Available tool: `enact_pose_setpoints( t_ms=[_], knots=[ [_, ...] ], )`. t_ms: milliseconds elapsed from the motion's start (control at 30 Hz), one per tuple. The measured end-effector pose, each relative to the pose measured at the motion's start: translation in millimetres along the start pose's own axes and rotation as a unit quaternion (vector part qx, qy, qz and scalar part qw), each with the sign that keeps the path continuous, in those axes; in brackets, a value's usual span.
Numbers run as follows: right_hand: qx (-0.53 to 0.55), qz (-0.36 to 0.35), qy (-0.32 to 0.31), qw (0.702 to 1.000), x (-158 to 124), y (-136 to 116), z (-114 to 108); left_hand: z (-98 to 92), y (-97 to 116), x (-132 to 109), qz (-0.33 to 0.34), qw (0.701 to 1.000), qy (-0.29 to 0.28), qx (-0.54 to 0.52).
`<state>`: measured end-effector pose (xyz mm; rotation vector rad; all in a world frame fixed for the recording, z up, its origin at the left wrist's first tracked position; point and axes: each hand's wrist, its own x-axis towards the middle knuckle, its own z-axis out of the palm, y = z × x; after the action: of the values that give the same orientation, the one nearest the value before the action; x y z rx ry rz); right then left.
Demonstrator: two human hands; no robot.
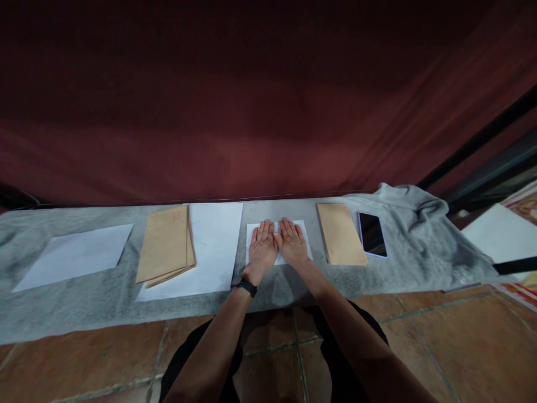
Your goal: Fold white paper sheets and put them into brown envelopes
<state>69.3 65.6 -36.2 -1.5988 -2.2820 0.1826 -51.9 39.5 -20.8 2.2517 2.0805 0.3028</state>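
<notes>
A small white sheet of paper (302, 228) lies on the grey cloth (218, 305) in front of me. My left hand (263, 246) rests palm down on its left part, fingers stretched forward. Beside it, my right hand (291, 242) lies flat on the right part, with the thumbs meeting near the middle. Neither hand grips anything. The palms hide much of the paper.
Brown envelopes (165, 243) overlap a large white sheet (217, 240) on the left, with another white sheet (79, 253) farther left. Rightward lie more brown envelopes (342, 235) and a phone (372, 234). A dark red curtain (268, 134) hangs behind.
</notes>
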Motion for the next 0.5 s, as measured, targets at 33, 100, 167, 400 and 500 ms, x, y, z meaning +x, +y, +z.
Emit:
enact_pose_setpoints(
  t_ms=[33, 100, 167, 400, 500],
  knots=[
    [-0.005, -0.001, 0.007, 1.0, -1, 2, 0, -0.4, 0, 0, -0.002, 1.0, 0.002, -0.001],
    [-0.016, 0.0, 0.018, 1.0, -3, 6, 1, -1.0, -2, -1, -0.008, 1.0, 0.002, -0.003],
    [-0.025, 0.002, 0.03, 0.999, -5, 10, 2, -1.2, -5, -2, -0.018, 1.0, 0.002, -0.004],
    [-0.047, 0.021, 0.06, 0.997, -11, 19, 5, 0.6, -14, -6, -0.043, 0.999, 0.021, 0.004],
    [-0.054, 0.028, 0.064, 0.996, -15, 23, 3, 0.8, -15, -9, -0.056, 0.998, 0.03, 0.009]
  ],
)
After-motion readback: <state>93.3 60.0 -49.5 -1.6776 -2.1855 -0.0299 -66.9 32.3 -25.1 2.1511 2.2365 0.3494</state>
